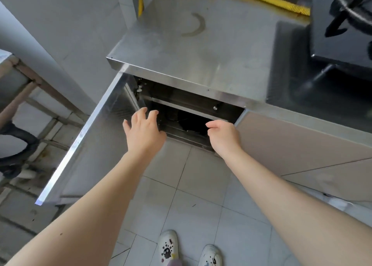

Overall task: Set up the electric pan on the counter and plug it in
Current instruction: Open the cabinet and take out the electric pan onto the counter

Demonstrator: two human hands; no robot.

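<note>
Your left hand, fingers spread, and right hand, loosely curled and seemingly empty, hover before the open cabinet.

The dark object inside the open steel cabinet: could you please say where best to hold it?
Probably best grip: its left and right sides, both hands coming from the front through the opening. The dark object sits under the steel shelf rail, which blocks a reach from above; the left hand and right hand hover either side. Any handles are hidden.
</note>
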